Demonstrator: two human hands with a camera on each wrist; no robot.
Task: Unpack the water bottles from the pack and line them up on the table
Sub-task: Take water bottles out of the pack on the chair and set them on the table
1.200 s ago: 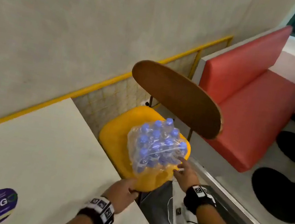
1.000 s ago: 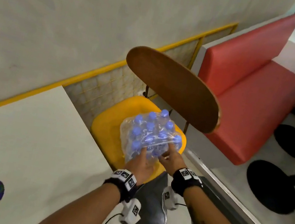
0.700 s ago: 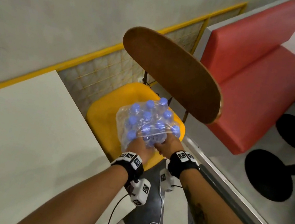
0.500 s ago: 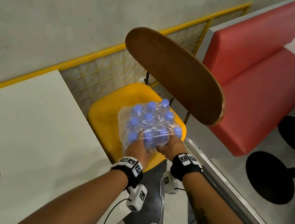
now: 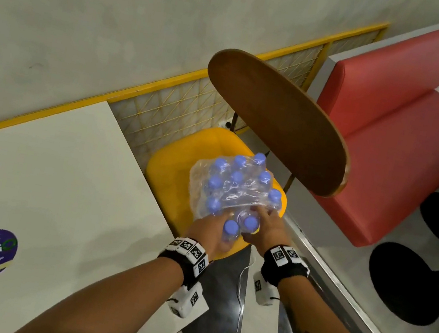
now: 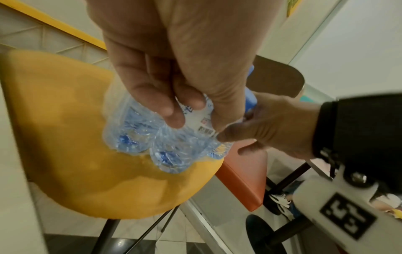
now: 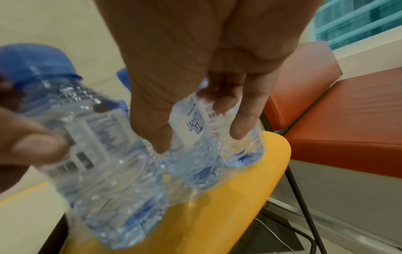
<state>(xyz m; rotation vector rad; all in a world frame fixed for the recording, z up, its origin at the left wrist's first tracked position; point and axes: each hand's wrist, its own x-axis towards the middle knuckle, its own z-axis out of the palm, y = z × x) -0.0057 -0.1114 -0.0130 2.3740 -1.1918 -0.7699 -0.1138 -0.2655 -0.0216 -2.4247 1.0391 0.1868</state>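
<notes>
head: pack [image 5: 233, 189] sits on the yellow chair [image 5: 171, 170], right of the table [image 5: 50, 181], which shows no bottles.
left wrist: left hand [image 6: 174, 72] curls round one bottle [image 6: 195, 120].
right wrist: right hand [image 7: 195, 68] fingers curl round a bottle, seemingly inside the pack.
progress: barely begun.

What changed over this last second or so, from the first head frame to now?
Both hands came in to the pack on the yellow chair. The left hand, earlier down by the seat's front edge, now grips a bottle at the pack's near side. The right hand, which only touched the wrap, now grips the neighbouring bottles there. The pack remains on the seat; the table holds no bottles.
</notes>
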